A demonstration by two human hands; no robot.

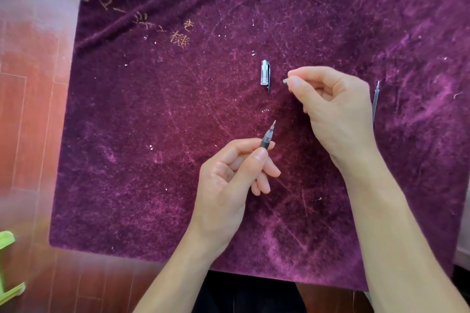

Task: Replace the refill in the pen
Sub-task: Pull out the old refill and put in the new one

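your left hand pinched the pen, refill tip exposed, near the table's middle. your right hand pinched the small nose cone; it could slip and vanish in the fuzzy purple cloth.

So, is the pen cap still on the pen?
No, the clear pen cap lies alone on the purple cloth, apart from the pen held in the left hand.
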